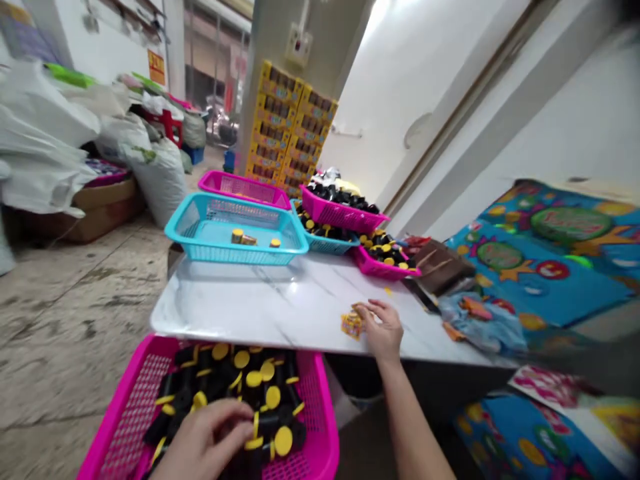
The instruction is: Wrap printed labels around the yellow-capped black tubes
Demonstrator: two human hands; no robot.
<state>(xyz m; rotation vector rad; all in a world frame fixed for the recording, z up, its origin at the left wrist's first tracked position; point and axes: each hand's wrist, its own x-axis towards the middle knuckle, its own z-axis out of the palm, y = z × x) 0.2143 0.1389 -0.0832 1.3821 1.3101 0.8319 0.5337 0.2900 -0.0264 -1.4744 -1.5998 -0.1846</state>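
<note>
My left hand reaches into the near pink basket. Its thumb and forefinger close at the yellow lid of a small black container, among several others like it. Over the white marble-patterned table, my right hand pinches the edge of a yellow printed label. Beneath its fingertips sits a small bunch of similar yellow labels near the table's front edge. Farther back, a blue basket holds a few yellow-lidded containers with printed wraps.
Pink and blue baskets with more black pieces are stacked at the back. Yellow boxes stand piled by a pillar. To the right lie a crumpled blue bag and colourful blue cartons. White sacks crowd the left floor.
</note>
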